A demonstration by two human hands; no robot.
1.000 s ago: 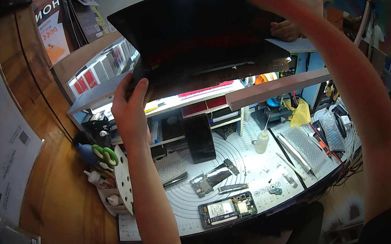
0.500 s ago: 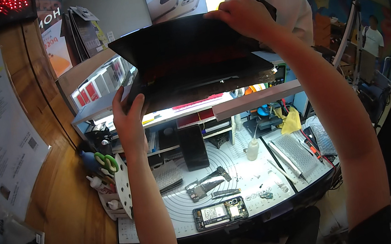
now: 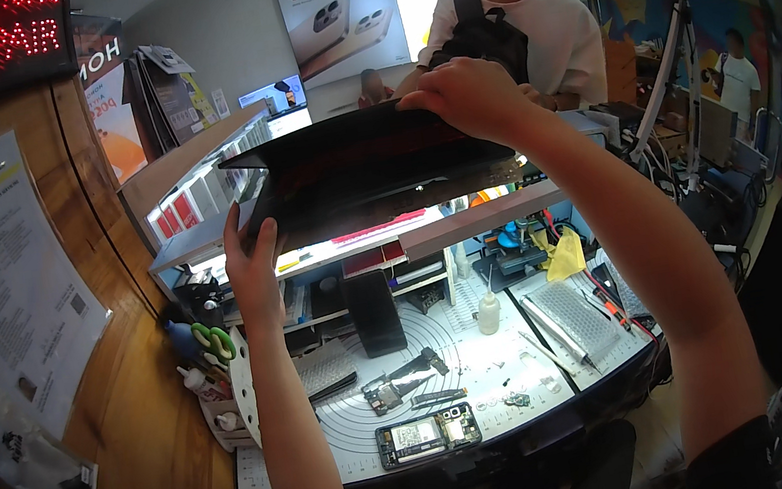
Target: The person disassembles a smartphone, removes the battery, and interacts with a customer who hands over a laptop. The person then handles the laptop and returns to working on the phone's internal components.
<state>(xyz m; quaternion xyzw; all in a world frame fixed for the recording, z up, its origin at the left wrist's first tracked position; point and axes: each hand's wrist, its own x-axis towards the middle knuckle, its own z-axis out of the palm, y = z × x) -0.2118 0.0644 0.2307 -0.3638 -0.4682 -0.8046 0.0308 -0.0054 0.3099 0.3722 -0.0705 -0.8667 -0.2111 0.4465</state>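
Observation:
A black laptop [image 3: 359, 163], its lid partly folded over the base, is held up above the far side of the workbench. My left hand [image 3: 252, 255] grips the base at its left corner, thumb on the near side. At the top edge of the lid, the fingers of my right hand [image 3: 465, 97] are closed round it. Below on the bench mat lie an opened phone [image 3: 428, 435] with its battery and board bare, a loose phone part with a flex cable [image 3: 402, 385], and a thin dark strip [image 3: 439, 397].
A small dropper bottle [image 3: 488, 314] stands mid-bench, a dark phone [image 3: 376, 312] leans behind. Bubble wrap [image 3: 574, 318] and a yellow cloth [image 3: 562, 254] lie to the right. Green-handled scissors [image 3: 214, 341] stand at left. Across the counter is a person [image 3: 574, 45] with a black bag.
The laptop has come down a little and its lid is folded closer to the base, with my right hand lower. My view has tilted up, showing more of the person opposite.

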